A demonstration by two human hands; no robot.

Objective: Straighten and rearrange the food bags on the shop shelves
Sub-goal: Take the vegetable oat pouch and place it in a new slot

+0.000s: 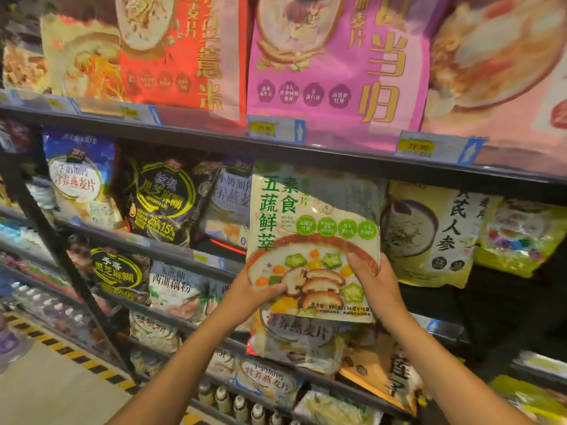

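Note:
A pale food bag with green lettering and a bowl of mushrooms and vegetables [310, 240] is held upright in front of the second shelf. My left hand [250, 294] grips its lower left edge, thumb on the front. My right hand [372, 283] grips its lower right edge, thumb on the front too. The bag's top reaches up under the upper shelf rail [214, 139]. Behind it stands another bag of the same kind [349, 191], mostly hidden.
Red [187, 50] and pink [340, 62] bags stand on the top shelf. A blue bag [76, 179], a black bag [162, 200] and a yellow ginseng bag [435, 234] flank the held one. Lower shelves carry more bags and bottles [239, 406]. Striped floor tape [70, 354] runs at left.

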